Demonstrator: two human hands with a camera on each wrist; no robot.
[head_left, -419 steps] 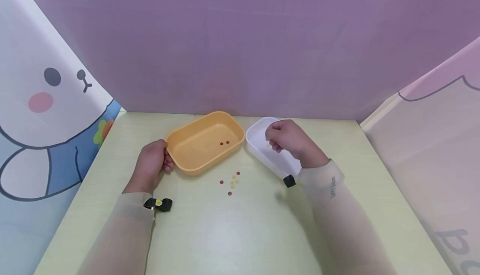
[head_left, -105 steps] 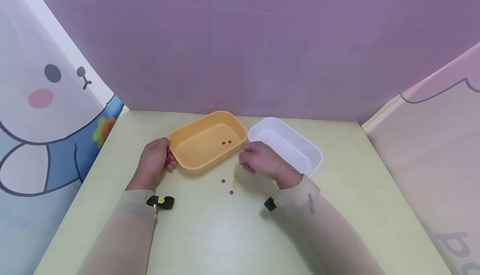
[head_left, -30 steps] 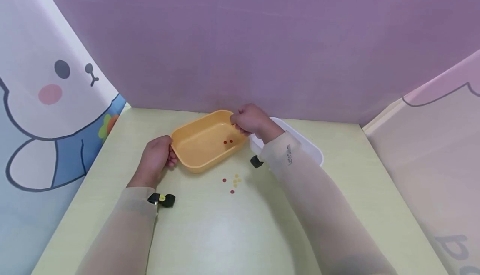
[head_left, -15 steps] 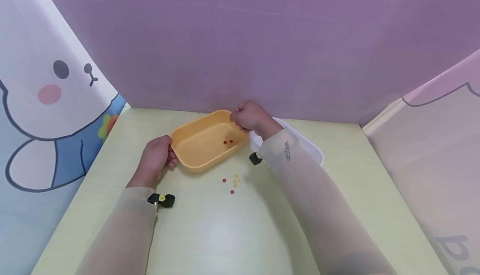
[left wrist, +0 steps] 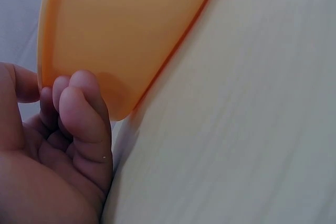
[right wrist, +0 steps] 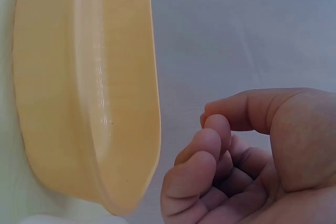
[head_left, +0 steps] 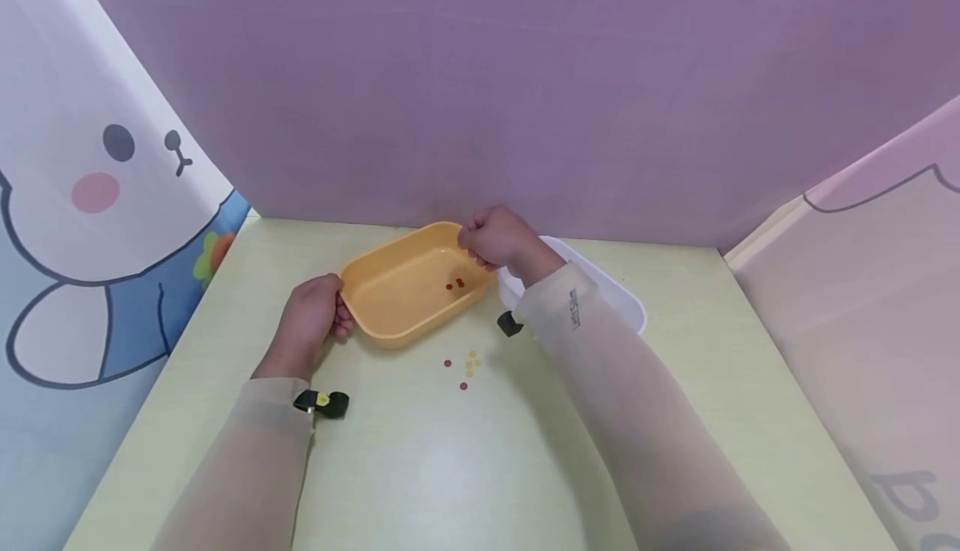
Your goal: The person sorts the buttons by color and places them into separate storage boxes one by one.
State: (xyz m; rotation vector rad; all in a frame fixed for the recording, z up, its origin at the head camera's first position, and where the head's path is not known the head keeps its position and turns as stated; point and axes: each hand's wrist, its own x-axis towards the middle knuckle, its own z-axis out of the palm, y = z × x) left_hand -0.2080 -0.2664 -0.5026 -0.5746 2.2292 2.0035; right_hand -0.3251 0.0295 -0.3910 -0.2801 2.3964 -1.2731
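My left hand grips the left end of an orange plastic tray, thumb over the rim and curled fingers against its outer wall in the left wrist view. Small red discs lie inside at the tray's right side, two of them nearly overlapping. Over the tray's right end is my right hand; its thumb and index tips meet, the other fingers are curled, and nothing shows between them in the right wrist view. On the table in front lie two red discs and several yellow discs.
A white plastic tray stands right of the orange one, mostly covered by my right forearm; its inside is hidden. The pale table meets a purple backdrop just behind both trays. Printed cloth hangs at either side.
A red disc from the table went into my right hand, which moved over the orange tray. A third red disc now shows there beside the earlier two. My left hand kept its hold.
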